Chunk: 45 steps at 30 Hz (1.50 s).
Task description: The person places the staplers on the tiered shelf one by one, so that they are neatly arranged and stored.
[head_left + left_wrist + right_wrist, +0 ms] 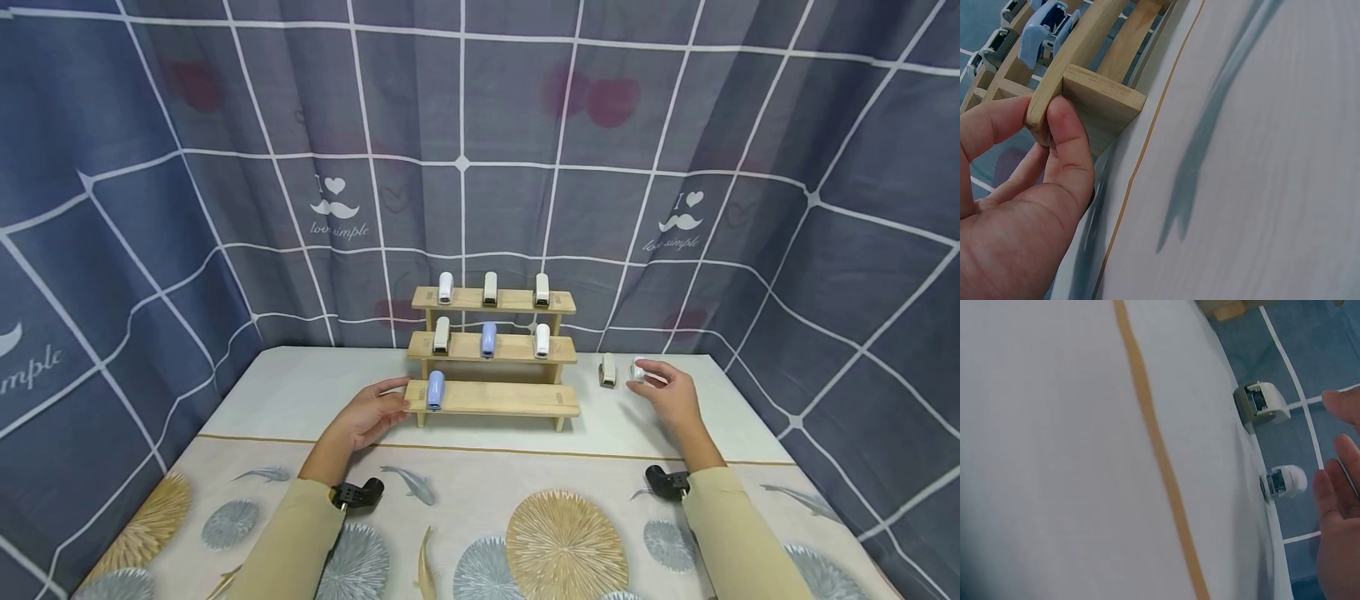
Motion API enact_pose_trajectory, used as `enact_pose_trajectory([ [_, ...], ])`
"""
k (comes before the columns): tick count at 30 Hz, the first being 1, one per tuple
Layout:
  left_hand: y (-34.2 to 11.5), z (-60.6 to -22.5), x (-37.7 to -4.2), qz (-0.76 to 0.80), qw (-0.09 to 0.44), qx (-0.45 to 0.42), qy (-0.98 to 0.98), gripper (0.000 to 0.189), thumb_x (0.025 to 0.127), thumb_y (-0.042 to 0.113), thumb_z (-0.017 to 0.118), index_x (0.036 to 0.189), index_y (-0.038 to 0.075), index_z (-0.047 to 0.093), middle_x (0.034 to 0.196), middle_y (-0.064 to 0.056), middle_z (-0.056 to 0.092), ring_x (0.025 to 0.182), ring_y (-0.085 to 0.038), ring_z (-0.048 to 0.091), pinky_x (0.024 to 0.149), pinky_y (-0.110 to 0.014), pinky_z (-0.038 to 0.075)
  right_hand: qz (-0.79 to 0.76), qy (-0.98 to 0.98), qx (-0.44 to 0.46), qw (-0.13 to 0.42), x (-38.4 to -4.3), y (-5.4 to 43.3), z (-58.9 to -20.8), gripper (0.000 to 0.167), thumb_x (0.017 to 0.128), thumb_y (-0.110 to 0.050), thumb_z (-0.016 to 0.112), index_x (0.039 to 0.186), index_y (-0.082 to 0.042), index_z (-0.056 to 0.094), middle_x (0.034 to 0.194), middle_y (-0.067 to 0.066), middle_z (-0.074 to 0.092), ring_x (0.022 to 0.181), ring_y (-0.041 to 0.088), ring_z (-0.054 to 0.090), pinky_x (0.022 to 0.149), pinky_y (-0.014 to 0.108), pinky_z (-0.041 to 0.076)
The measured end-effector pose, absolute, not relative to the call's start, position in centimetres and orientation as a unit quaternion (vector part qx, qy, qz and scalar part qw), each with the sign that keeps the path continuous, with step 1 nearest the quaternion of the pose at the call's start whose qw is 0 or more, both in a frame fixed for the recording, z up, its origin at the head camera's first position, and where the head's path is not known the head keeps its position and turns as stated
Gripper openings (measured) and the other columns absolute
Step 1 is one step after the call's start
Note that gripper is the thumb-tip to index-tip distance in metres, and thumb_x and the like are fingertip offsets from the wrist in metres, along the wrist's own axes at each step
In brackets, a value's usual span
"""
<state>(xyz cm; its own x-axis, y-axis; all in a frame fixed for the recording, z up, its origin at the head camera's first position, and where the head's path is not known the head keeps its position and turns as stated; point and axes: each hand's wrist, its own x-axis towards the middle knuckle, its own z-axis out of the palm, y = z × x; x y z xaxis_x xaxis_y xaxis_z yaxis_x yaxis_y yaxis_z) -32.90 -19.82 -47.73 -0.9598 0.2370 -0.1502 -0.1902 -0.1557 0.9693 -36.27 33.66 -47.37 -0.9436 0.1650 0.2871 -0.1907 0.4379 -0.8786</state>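
My left hand [373, 412] pinches the left end of the lowest board of a three-step wooden rack [510, 398], thumb and forefinger on the board's edge in the left wrist view. Close to it on that step stands a blue mini stapler [435, 390]. My right hand [669, 398] is beside a white mini stapler [637, 369] on the table, to the rack's right. In the right wrist view, its parted fingers are extended near the white stapler [1286, 481], with a gap between. Left of that one stands a beige mini stapler [607, 370].
On the middle step sit a beige stapler [442, 335], a blue stapler [489, 339] and a white stapler [542, 341]. Three more light-coloured staplers line the top step [513, 298]. A patterned cloth [465, 500] covers the table's front; a blue checked curtain [510, 208] surrounds the back and sides.
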Motion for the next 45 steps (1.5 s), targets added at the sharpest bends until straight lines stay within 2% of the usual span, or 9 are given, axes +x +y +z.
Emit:
enact_pose_trajectory([
  [3, -19.9, -47.8, -32.9, 0.759, 0.141, 0.016, 0.635, 0.071, 0.094, -0.01, 0.058, 0.158, -0.005, 0.027, 0.106, -0.003, 0.066, 0.09, -0.01, 0.067, 0.08, -0.02, 0.059, 0.527, -0.834, 0.002, 0.166, -36.7, 34.0, -47.6, 0.052, 0.084, -0.008, 0.083, 0.132, 0.004, 0.065, 0.139, 0.025, 0.061, 0.125, 0.045, 0.062, 0.083, 0.003, 0.051],
  [7, -20.0, -47.8, -32.9, 0.759, 0.143, 0.019, 0.635, 0.071, 0.095, -0.01, 0.057, 0.158, -0.005, 0.026, 0.109, -0.004, 0.066, 0.091, -0.01, 0.067, 0.081, -0.02, 0.06, 0.505, -0.847, -0.018, 0.164, -37.1, 34.4, -47.8, 0.052, 0.084, -0.01, 0.083, 0.131, 0.001, 0.066, 0.139, 0.026, 0.061, 0.124, 0.046, 0.062, 0.079, 0.0, 0.046],
  [9, -20.0, -47.8, -32.9, 0.76, 0.143, 0.016, 0.634, 0.071, 0.095, -0.01, 0.057, 0.158, -0.005, 0.026, 0.109, -0.004, 0.066, 0.091, -0.01, 0.068, 0.081, -0.02, 0.06, 0.5, -0.851, -0.032, 0.161, -37.3, 34.6, -47.8, 0.051, 0.084, -0.01, 0.083, 0.131, -0.001, 0.067, 0.14, 0.024, 0.061, 0.124, 0.044, 0.063, 0.08, 0.003, 0.046],
  [13, -20.0, -47.7, -32.9, 0.761, 0.146, 0.018, 0.632, 0.07, 0.095, -0.009, 0.057, 0.158, -0.005, 0.026, 0.11, -0.005, 0.066, 0.092, -0.01, 0.068, 0.082, -0.02, 0.06, 0.489, -0.858, -0.047, 0.15, -37.7, 34.8, -47.7, 0.051, 0.084, -0.012, 0.083, 0.132, -0.003, 0.067, 0.144, 0.021, 0.059, 0.126, 0.043, 0.062, 0.097, 0.026, 0.056],
  [15, -20.0, -47.7, -32.9, 0.762, 0.148, 0.019, 0.63, 0.071, 0.095, -0.01, 0.057, 0.158, -0.005, 0.026, 0.11, -0.005, 0.066, 0.092, -0.01, 0.068, 0.082, -0.02, 0.06, 0.484, -0.862, -0.045, 0.143, -37.9, 34.9, -47.7, 0.053, 0.084, -0.011, 0.083, 0.133, -0.003, 0.066, 0.145, 0.022, 0.057, 0.129, 0.043, 0.06, 0.106, 0.042, 0.055],
  [17, -20.0, -47.6, -32.8, 0.762, 0.149, 0.02, 0.63, 0.071, 0.095, -0.01, 0.057, 0.159, -0.005, 0.025, 0.11, -0.005, 0.065, 0.092, -0.01, 0.068, 0.083, -0.02, 0.06, 0.48, -0.866, -0.039, 0.134, -38.1, 35.0, -47.6, 0.054, 0.084, -0.01, 0.083, 0.135, -0.002, 0.064, 0.146, 0.024, 0.055, 0.131, 0.045, 0.058, 0.109, 0.05, 0.051],
  [25, -19.9, -47.4, -32.8, 0.758, 0.149, 0.015, 0.634, 0.071, 0.095, -0.01, 0.056, 0.158, -0.005, 0.026, 0.108, -0.005, 0.064, 0.09, -0.01, 0.067, 0.081, -0.02, 0.06, 0.456, -0.883, -0.029, 0.105, -38.9, 35.5, -47.2, 0.06, 0.084, -0.009, 0.082, 0.14, 0.0, 0.06, 0.145, 0.03, 0.053, 0.134, 0.046, 0.054, 0.109, 0.051, 0.05],
  [34, -19.9, -47.4, -32.7, 0.757, 0.148, 0.013, 0.637, 0.07, 0.095, -0.01, 0.057, 0.158, -0.005, 0.028, 0.106, -0.004, 0.065, 0.089, -0.01, 0.067, 0.08, -0.02, 0.06, 0.44, -0.895, -0.037, 0.065, -40.1, 35.8, -47.3, 0.071, 0.087, -0.014, 0.08, 0.15, -0.004, 0.05, 0.151, 0.029, 0.049, 0.14, 0.046, 0.046, 0.111, 0.055, 0.047],
  [45, -19.9, -47.3, -32.7, 0.756, 0.149, 0.012, 0.638, 0.07, 0.095, -0.009, 0.058, 0.158, -0.004, 0.027, 0.105, -0.003, 0.066, 0.088, -0.01, 0.068, 0.079, -0.02, 0.06, 0.458, -0.888, -0.016, 0.044, -40.7, 35.8, -47.5, 0.078, 0.087, -0.002, 0.076, 0.155, 0.003, 0.039, 0.156, 0.029, 0.041, 0.139, 0.048, 0.048, 0.112, 0.056, 0.047],
])
